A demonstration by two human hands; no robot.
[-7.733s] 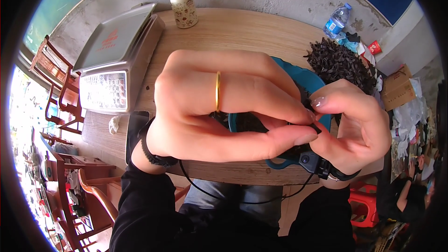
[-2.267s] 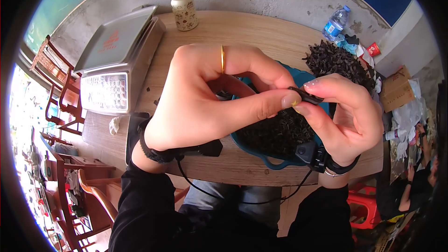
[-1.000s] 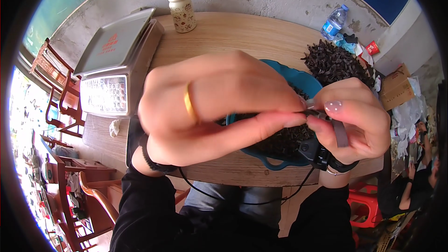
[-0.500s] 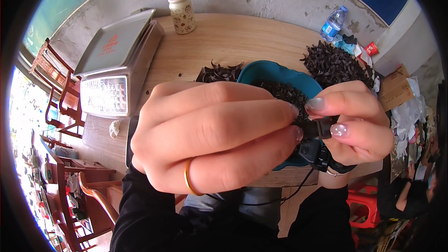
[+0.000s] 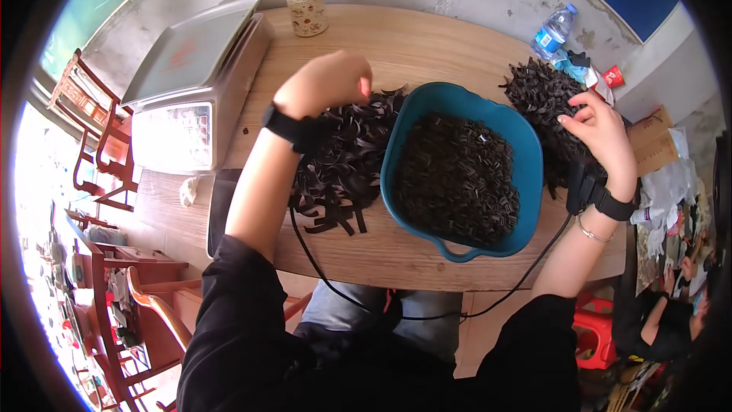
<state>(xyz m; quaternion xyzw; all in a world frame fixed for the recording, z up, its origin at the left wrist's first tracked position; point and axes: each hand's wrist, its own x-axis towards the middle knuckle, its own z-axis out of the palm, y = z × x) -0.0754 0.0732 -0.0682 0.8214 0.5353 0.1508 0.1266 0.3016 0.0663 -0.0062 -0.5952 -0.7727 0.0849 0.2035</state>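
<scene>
My left hand [image 5: 324, 85] is over the far left edge of a heap of dark strips [image 5: 347, 156]. Its fingers are curled downward, and whatever they may hold is hidden. My right hand [image 5: 602, 133] hovers by a second heap of dark, curved pieces [image 5: 537, 95] on the right. Thumb and forefinger there are apart, with nothing visible between them. Between my hands sits a teal plastic basin [image 5: 532, 183], partly filled with small, short black pieces [image 5: 454, 175]. Both wrists wear black bands, joined by a black cable [image 5: 412, 317].
At the left stands a weighing scale [image 5: 191, 84] with a grey tray. A cream bottle with a red lid [image 5: 306, 8] and a clear water bottle [image 5: 554, 30] stand along the wall. Crumpled tissue [image 5: 188, 191] lies near the scale. A red stool [image 5: 595, 332] and another person are at the right.
My hands were together close to the camera, fingers on a small black piece. They have now parted, left hand toward the left heap, right hand toward the right one, and the basin is uncovered.
</scene>
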